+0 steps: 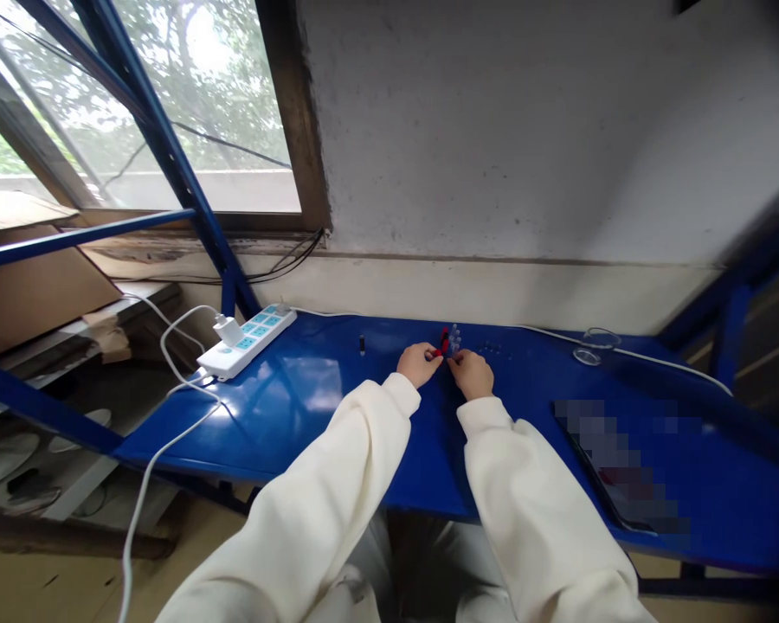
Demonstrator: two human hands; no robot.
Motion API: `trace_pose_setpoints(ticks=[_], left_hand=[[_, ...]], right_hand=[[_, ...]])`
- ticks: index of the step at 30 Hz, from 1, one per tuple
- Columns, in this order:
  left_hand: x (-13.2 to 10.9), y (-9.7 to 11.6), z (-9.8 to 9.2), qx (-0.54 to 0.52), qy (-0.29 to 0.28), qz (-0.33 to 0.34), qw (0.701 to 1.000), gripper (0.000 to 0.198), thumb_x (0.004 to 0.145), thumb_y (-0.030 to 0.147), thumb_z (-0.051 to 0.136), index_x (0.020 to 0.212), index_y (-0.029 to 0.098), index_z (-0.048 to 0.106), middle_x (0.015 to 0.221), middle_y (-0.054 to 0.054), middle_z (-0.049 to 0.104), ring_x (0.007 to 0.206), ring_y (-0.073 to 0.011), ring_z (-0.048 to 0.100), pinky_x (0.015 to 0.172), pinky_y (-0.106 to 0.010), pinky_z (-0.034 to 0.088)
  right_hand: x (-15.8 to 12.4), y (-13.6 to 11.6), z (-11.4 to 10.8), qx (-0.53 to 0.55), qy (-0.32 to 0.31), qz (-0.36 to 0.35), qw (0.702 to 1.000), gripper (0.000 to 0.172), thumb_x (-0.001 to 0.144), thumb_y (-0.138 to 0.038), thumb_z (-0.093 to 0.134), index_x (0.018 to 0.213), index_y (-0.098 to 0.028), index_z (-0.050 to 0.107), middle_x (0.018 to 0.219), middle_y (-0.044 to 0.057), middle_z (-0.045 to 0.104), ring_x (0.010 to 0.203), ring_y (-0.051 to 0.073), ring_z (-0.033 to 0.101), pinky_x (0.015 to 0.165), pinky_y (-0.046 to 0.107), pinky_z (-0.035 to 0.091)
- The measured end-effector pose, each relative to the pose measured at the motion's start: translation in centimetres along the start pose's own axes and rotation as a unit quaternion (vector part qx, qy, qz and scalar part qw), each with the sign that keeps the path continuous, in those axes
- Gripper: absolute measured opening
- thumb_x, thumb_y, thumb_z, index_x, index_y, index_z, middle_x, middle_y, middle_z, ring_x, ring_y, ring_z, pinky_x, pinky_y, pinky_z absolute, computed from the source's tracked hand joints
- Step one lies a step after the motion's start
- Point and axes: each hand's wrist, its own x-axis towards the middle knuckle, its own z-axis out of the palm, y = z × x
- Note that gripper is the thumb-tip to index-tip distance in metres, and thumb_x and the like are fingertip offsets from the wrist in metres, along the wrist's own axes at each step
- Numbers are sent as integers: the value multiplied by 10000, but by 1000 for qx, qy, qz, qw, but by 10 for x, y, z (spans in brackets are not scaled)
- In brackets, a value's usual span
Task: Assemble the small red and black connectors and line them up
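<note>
Both my hands rest close together on the blue table point(312, 389), near its far edge. My left hand point(418, 363) is closed in a pinch on a small red part point(443, 339) with dark bits on it. My right hand point(473, 374) is closed too, its fingertips at a small clear piece point(455, 337) right beside the red part. Whether the clear piece is joined to the red part is too small to tell. White sleeves cover both my arms.
A white power strip point(247, 343) with a plugged charger and white cables lies at the table's left back. A small dark piece point(362, 344) stands left of my hands. Clear rings point(594, 346) and a thin cable lie at the right. A tablet-like device point(623, 467) lies front right.
</note>
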Motion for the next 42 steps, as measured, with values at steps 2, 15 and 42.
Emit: trace_pose_setpoints(ticks=[2, 15, 42], left_hand=[[1, 4, 5, 10, 7, -3, 1000, 112, 647, 263, 594, 705, 176, 635, 652, -29, 617, 598, -132, 540, 600, -252, 412], [4, -1, 23, 100, 2, -2, 995, 80, 667, 249, 594, 686, 181, 629, 653, -51, 600, 617, -160, 542, 584, -255, 382], [-26, -15, -57, -321, 340, -183, 865, 784, 708, 163, 559, 1292, 282, 49, 1337, -168, 239, 699, -74, 589, 589, -204, 471]], right_hand=[[0, 0, -1, 1, -4, 1, 1000, 247, 768, -360, 485, 883, -192, 623, 859, 81, 646, 825, 205, 603, 654, 269, 418], [-1, 2, -5, -11, -4, 18, 1000, 257, 759, -362, 487, 884, -184, 624, 881, 107, 640, 831, 225, 603, 666, 289, 420], [-19, -21, -13, -90, -79, -35, 992, 319, 803, -344, 422, 884, -93, 602, 867, 185, 613, 822, 268, 602, 652, 324, 424]])
